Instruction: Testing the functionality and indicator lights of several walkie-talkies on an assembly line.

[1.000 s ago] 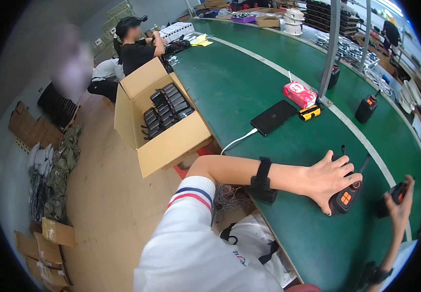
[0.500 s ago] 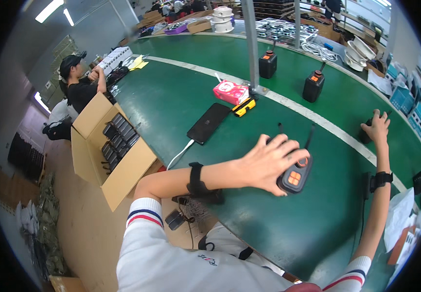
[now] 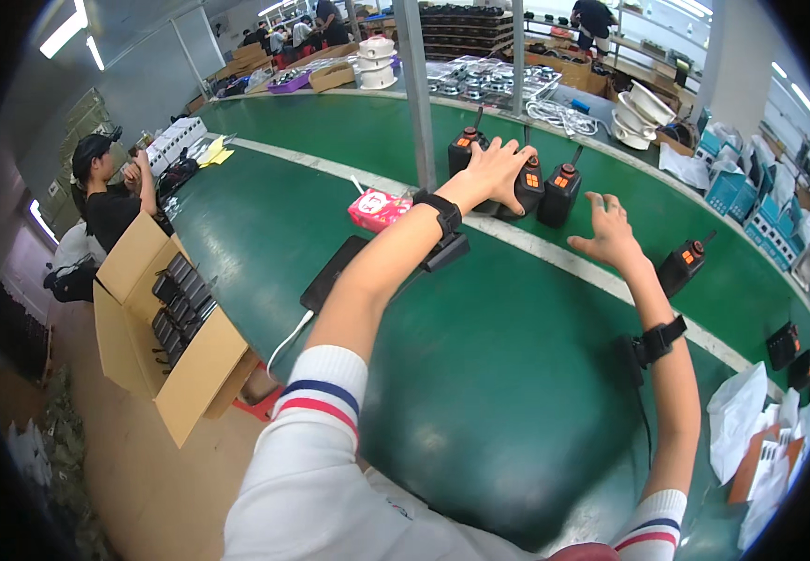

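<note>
- Sleeves (image 3: 307, 407) in white, banded navy and red, reach up from the lower edge over a green table (image 3: 480, 383).
- A cardboard box (image 3: 204, 369) holding black items stands beside the table's left edge.
- A dark phone (image 3: 330, 274) lies partly behind the left forearm, a white cable (image 3: 290, 343) at its near end.
- The right hand (image 3: 608, 232) is apart from the left, fingers spread, between the right device (image 3: 559, 198) and a lone device (image 3: 683, 267).
- The left hand (image 3: 497, 173) clasps the middle device (image 3: 529, 192), black with orange buttons; I cannot tell whether its base touches the table.
- The left device (image 3: 462, 154) and the right one flank it closely.
- A metal post (image 3: 416, 103) rises just left of them.
- Beyond the table, white reels (image 3: 377, 67) are stacked.
</note>
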Demonstrator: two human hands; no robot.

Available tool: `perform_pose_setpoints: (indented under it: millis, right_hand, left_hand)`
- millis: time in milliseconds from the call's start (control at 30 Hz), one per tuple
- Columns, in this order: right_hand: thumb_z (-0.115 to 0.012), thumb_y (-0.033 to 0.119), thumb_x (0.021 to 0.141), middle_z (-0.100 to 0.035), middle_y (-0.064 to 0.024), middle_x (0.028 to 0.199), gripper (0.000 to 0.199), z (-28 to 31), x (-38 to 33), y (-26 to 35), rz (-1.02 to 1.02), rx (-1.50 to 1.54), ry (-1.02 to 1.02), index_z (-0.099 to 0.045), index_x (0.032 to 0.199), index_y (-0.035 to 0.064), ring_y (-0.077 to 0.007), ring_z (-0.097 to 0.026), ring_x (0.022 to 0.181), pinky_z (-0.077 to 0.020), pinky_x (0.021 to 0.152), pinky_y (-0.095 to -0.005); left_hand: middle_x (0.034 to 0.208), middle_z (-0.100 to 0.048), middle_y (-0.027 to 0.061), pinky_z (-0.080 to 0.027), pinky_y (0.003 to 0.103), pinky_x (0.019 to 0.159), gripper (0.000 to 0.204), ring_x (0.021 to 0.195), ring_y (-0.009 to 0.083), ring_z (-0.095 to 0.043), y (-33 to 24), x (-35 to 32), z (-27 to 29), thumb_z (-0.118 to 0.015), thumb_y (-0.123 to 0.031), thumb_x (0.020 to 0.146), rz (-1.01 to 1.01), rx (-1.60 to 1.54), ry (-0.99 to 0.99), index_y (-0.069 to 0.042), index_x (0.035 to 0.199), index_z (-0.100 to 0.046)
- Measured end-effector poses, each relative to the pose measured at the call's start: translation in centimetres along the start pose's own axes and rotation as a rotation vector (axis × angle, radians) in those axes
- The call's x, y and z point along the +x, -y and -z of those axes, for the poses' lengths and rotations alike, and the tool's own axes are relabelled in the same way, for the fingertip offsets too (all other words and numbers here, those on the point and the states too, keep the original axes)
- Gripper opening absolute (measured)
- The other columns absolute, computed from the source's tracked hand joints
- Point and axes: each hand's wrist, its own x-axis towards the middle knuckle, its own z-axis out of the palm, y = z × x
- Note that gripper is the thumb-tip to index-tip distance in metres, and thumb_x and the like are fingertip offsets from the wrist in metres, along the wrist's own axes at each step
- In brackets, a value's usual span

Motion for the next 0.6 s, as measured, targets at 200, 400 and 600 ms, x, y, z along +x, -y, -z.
perform_pose_setpoints:
  millis: [200,400,600]
  right_hand:
    - [-0.086,0.036,0.054,-0.025,-0.0301,0.141,0.112,-1.9,6.7,-4.3,-0.109,0.174,0.084,-0.022,0.143,0.0129,-0.0482,-0.030,0.130,-0.0342,0.104,-0.0516]
    - [-0.088,0.022,0.049,-0.038,-0.0266,0.136,0.107,-3.5,7.3,-6.3,-0.002,0.216,-0.008,-0.028,0.138,0.0156,-0.0447,-0.029,0.132,-0.0338,0.106,-0.0492]
    - [-0.082,0.016,0.057,-0.049,-0.0247,0.118,0.099,-2.5,4.2,-4.2,-0.095,0.296,-0.090,-0.027,0.138,0.0206,-0.0421,-0.053,0.108,-0.0465,0.094,-0.0443]
  left_hand:
    - [0.126,-0.047,0.0111,-0.038,0.062,0.088,0.104,0.118,0.0366,-0.043,-2.0,4.4,-3.7,-0.085,-0.051,0.045,-0.054,-0.250,-0.001,-0.022,0.133,-0.037]
    - [0.125,-0.047,0.0188,-0.036,0.045,0.100,0.062,0.117,0.0363,-0.045,0.9,6.7,-6.3,-0.071,-0.043,0.077,-0.068,-0.687,-0.664,-0.011,0.126,-0.049]
    - [0.121,-0.053,0.0238,-0.044,0.048,0.094,0.073,0.110,0.0413,-0.053,9.6,2.8,-8.3,-0.070,-0.031,0.072,0.395,-0.549,-0.219,-0.014,0.136,-0.041]
